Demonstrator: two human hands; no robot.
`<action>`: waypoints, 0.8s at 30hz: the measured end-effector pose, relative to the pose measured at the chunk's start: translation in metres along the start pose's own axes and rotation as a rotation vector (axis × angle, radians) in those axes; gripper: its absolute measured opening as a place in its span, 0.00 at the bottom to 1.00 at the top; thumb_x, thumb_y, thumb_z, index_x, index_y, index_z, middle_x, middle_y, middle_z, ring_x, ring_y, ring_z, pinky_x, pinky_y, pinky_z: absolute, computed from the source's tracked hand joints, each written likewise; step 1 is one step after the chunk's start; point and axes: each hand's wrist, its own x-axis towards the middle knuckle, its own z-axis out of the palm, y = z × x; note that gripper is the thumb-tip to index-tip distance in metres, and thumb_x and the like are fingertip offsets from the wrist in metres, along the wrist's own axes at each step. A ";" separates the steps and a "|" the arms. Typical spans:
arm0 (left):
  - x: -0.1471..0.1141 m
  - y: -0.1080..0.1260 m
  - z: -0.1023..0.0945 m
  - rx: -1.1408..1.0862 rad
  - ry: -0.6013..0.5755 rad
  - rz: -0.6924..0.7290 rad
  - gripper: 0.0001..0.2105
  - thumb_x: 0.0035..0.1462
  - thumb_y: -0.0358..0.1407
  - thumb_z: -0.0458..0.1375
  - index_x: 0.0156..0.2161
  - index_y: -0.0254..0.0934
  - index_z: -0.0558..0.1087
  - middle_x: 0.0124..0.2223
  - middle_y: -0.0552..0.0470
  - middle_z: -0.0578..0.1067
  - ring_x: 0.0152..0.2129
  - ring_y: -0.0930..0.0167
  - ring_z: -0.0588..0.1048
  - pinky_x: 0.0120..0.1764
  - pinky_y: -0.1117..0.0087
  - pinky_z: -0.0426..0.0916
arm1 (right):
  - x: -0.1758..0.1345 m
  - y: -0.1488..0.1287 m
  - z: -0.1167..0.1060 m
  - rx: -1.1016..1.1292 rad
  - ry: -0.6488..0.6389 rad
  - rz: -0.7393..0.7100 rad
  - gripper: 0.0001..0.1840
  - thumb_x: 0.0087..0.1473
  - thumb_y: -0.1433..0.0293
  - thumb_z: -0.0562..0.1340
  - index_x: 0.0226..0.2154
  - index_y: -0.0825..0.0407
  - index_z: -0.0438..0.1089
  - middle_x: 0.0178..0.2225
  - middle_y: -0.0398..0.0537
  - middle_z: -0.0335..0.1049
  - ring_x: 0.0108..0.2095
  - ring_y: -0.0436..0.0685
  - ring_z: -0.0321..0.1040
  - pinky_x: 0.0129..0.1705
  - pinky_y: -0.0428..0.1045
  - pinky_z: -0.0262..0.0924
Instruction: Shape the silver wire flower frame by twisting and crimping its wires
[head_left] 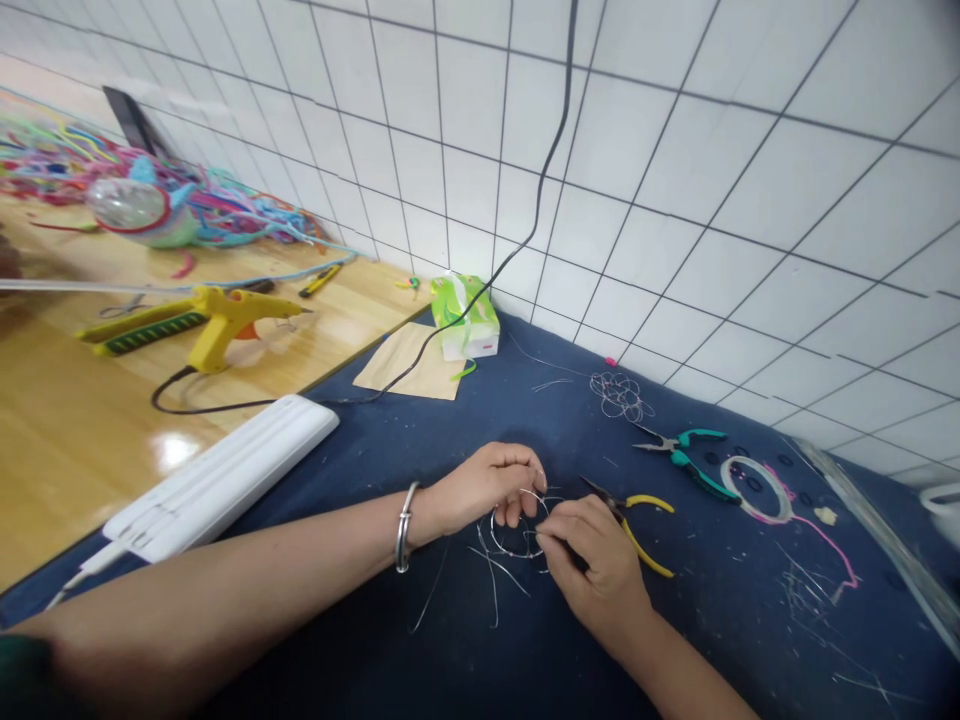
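A thin silver wire ring [511, 553] with long loose ends is held just above the dark blue cloth. My left hand [491, 488], with a silver bangle [405, 527] at its wrist, curls its fingers over the ring's upper part. From the other side, my right hand [596, 560] pinches at the ring's right edge; the exact bit of wire between its fingertips is partly hidden. Yellow-handled pliers [643, 520] lie right behind my right hand. Loose wire ends [493, 580] spread below the ring toward me.
Teal-handled pliers [694, 455], a coiled wire bundle [621, 396] and a pale spool ring [756, 490] lie at right. A white power strip [225, 475], yellow glue gun [225, 325] and its black cord [409, 370] are left. A tissue pack [466, 320] stands by the tiled wall.
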 end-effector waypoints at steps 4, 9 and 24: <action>0.000 0.005 -0.003 -0.047 -0.065 -0.026 0.08 0.50 0.31 0.49 0.33 0.32 0.69 0.27 0.48 0.74 0.17 0.76 0.70 0.20 0.77 0.63 | 0.000 0.000 -0.001 -0.015 0.024 0.014 0.07 0.51 0.75 0.55 0.30 0.51 0.68 0.28 0.45 0.65 0.31 0.51 0.61 0.37 0.50 0.57; -0.001 0.009 -0.005 -0.070 -0.114 -0.035 0.09 0.51 0.32 0.49 0.34 0.31 0.70 0.28 0.47 0.74 0.19 0.75 0.71 0.23 0.75 0.64 | 0.000 -0.001 -0.002 -0.016 0.047 0.014 0.07 0.51 0.75 0.55 0.30 0.51 0.69 0.28 0.45 0.65 0.31 0.51 0.61 0.36 0.50 0.58; 0.000 0.009 -0.008 -0.085 -0.138 -0.033 0.08 0.52 0.30 0.49 0.34 0.31 0.70 0.30 0.47 0.73 0.21 0.75 0.71 0.26 0.74 0.65 | -0.002 -0.001 -0.003 -0.056 0.080 -0.020 0.07 0.51 0.75 0.56 0.31 0.51 0.69 0.27 0.46 0.65 0.30 0.52 0.61 0.35 0.51 0.58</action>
